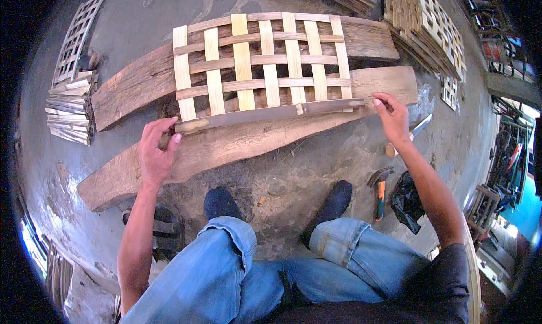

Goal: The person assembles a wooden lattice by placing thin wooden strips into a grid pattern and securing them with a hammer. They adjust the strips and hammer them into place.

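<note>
A woven lattice panel (241, 70) of pale wooden slats lies across two thick, rough planks. Along its near edge runs a darker wooden slat (248, 116), roughly crosswise to the upright slats. My left hand (156, 154) is closed on the left end of this slat, thumb below and fingers above. At the other end, my right hand (391, 118) pinches the slat's tip between thumb and fingers. Beneath the panel, the near plank (226, 149) and the far plank (132, 81) slant up to the right.
A hammer (380, 197) with an orange handle lies on the floor by a black plastic bag (406, 202). Bundled slats (69, 115) and another lattice (82, 27) stand at left. Stacked lattice panels (420, 24) are at far right. My feet rest before the near plank.
</note>
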{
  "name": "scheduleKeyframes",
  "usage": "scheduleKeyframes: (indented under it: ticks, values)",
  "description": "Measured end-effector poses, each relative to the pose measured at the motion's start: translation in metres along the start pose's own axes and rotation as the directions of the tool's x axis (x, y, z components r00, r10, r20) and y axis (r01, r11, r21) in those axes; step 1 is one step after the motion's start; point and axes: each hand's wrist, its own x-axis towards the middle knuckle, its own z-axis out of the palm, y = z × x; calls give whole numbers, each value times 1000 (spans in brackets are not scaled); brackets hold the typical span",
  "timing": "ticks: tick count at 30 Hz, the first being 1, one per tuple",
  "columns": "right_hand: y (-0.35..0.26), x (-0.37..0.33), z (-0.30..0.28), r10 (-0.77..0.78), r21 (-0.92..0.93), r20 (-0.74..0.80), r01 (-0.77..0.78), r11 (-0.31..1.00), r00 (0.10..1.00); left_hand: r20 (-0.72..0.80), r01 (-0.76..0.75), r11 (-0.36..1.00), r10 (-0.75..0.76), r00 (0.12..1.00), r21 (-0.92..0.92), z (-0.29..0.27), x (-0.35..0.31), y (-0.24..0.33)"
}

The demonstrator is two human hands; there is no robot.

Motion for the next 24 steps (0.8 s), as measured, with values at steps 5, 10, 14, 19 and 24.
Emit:
scheduleKeyframes:
  ticks: [5, 10, 14, 19, 24]
  values:
    - [-23, -4, 9, -22, 53, 111, 16, 998, 994, 14, 36, 999, -36, 999, -5, -2, -2, -2]
    - [-18, -3, 10, 24, 47, 132, -31, 998, 991, 24, 56, 998, -56, 998, -19, -3, 0, 3]
    - [-16, -3, 12, 21, 103, 134, -35, 994, 991, 6, 97, 995, -96, 995, -29, -3, -1, 4]
    - [-16, -3, 11, 8, 77, 164, -21, 997, 986, -2, 79, 996, -79, 997, -28, -3, -1, 0]
    - [-18, -4, 9, 59, 57, 182, -70, 996, 982, 4, 94, 995, -94, 996, -39, -2, 0, -1]
